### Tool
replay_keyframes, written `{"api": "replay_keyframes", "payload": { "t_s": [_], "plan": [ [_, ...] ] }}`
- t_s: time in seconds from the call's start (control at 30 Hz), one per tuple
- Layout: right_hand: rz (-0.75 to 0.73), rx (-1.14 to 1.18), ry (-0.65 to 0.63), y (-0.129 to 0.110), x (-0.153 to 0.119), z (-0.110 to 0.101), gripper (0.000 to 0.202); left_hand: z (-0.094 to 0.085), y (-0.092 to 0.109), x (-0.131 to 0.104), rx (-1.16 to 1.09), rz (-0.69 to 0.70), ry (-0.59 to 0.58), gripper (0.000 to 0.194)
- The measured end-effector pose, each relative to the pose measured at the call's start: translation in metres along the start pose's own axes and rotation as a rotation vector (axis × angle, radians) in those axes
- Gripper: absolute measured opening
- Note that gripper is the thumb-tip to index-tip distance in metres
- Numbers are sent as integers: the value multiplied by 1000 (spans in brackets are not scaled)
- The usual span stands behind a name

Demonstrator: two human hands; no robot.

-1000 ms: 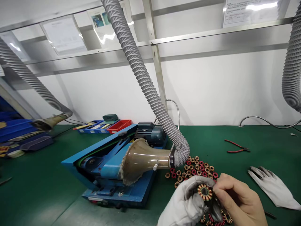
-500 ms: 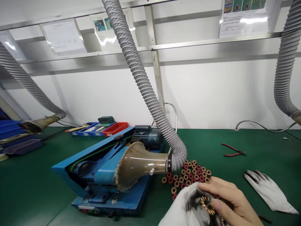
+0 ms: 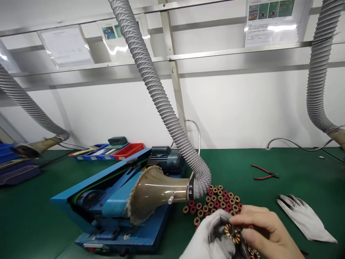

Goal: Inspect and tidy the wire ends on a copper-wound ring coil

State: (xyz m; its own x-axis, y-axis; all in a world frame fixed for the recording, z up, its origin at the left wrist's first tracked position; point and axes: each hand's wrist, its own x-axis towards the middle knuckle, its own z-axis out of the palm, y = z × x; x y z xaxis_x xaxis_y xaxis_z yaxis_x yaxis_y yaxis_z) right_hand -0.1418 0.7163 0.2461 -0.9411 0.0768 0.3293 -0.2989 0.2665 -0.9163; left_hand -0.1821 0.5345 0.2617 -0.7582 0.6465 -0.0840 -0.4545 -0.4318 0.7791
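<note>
The gloved left hand (image 3: 211,237) is clamping a wound ring (image 3: 236,237) in its fingers; the bare right hand (image 3: 265,230) is keeping thumb and forefinger at its edge, whether gripping I cannot tell. Loose rings (image 3: 217,204) are lying just beyond the fingers, a white glove (image 3: 306,220) to their right.

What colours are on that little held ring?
The small round ring is coppery with dark stripes, best in the head view.

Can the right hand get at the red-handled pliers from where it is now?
Probably yes: nothing shows between the bare right hand and the pliers, and the loose glove lies off to the right. It would have to leave the wound ring first.
</note>
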Motion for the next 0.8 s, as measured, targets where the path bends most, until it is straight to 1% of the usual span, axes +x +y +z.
{"api": "replay_keyframes", "payload": {
  "t_s": [0.07,0.1,0.13,0.2,0.27,0.37,0.43,0.5,0.57,0.7,0.77,0.8],
  "plan": [
    [-51,-27,-112,-5,4,5,27,-1,1,1,8,1,8,33],
    [-79,-5,-144,-8,7,9,26,-1,2,0,33,17,17,32],
    [-96,28,-144,-10,10,13,27,-1,2,0,56,32,27,32],
    [-107,107,-107,-13,16,21,30,1,3,-2,97,58,47,33],
    [-105,162,-77,-12,20,27,27,2,2,-3,148,90,68,35],
    [-87,223,-69,-9,20,31,22,0,-1,-1,310,177,98,39],
    [-45,372,-56,-9,19,34,19,-2,-3,2,405,220,99,45],
    [15,551,-16,-12,18,38,20,-3,-4,4,458,218,84,49],
    [66,641,26,-16,17,42,22,-2,-3,5,472,202,62,44],
    [81,633,87,-21,15,48,25,6,2,5,446,221,55,26],
    [39,577,125,-19,14,47,21,7,3,4,455,226,78,21],
    [-7,509,155,-18,13,45,18,6,2,3,464,228,91,20]
  ]
}}
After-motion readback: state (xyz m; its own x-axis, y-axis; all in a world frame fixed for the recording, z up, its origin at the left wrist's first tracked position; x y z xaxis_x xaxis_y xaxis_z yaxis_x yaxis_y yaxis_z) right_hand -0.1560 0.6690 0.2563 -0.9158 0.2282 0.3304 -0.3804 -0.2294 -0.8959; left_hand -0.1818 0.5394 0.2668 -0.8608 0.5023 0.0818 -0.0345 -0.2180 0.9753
